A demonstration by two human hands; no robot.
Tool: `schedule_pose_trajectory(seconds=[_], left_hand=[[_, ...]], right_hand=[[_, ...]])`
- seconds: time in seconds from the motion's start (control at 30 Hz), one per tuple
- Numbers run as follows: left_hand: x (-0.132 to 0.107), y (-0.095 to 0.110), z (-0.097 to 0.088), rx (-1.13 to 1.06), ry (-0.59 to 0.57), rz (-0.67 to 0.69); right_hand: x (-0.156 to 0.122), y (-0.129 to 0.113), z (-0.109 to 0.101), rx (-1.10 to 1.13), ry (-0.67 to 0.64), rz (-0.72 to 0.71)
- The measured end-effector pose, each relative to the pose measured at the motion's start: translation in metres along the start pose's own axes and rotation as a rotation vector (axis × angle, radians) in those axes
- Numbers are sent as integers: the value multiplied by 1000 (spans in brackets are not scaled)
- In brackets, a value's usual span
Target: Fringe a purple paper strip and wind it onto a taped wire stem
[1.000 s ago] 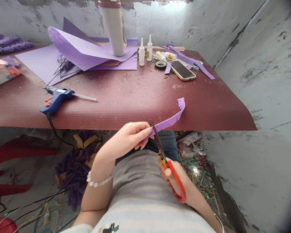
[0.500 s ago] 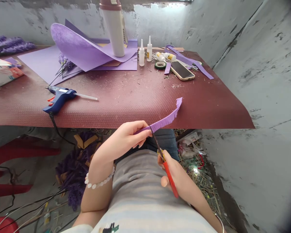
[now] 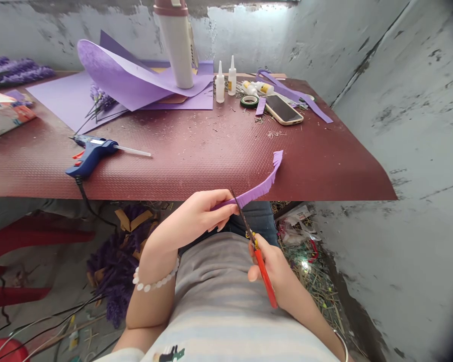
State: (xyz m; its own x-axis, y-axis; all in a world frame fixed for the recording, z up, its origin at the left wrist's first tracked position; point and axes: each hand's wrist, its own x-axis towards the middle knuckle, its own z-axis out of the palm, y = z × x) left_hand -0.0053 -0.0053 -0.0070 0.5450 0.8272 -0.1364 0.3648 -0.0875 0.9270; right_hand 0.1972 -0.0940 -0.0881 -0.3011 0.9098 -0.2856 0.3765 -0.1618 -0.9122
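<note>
My left hand (image 3: 207, 208) pinches a narrow purple foam strip (image 3: 259, 190) between thumb and fingers at the table's front edge. Fine cuts fringe one side of the strip, and its free end curls up to the right over the tabletop. In my right hand (image 3: 274, 264) are scissors (image 3: 264, 274) with red handles, fingers closed round them. Their dark blades cross the strip right beside my left fingertips. Part of the strip is hidden inside my left hand.
On the dark red table (image 3: 196, 146) lie a blue glue gun (image 3: 92, 156), purple sheets (image 3: 124, 80) under a white flask (image 3: 175, 50), small glue bottles (image 3: 220, 88), green tape (image 3: 249, 102) and a phone (image 3: 284, 109). Purple flower bunches (image 3: 113, 266) are below at left; a wall (image 3: 411, 151) bounds the right.
The scissors and my right hand have shifted slightly, with the thumb drawn closer to the handles. The blades stay at the strip, which has moved very little.
</note>
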Motion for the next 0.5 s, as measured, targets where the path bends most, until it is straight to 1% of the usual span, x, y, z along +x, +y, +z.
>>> schedule_pose_trajectory(seconds=[0.17,0.4,0.5], left_hand=[[2,1,-1,-26,3,-4],[6,-2,-1,-66,-4,-18],[8,-5,-1,-102,-14,-19]], right_hand=[[1,6,3,110,-13,-37],[6,19,2,96,-14,-96],[8,26,5,124,-39,-82]])
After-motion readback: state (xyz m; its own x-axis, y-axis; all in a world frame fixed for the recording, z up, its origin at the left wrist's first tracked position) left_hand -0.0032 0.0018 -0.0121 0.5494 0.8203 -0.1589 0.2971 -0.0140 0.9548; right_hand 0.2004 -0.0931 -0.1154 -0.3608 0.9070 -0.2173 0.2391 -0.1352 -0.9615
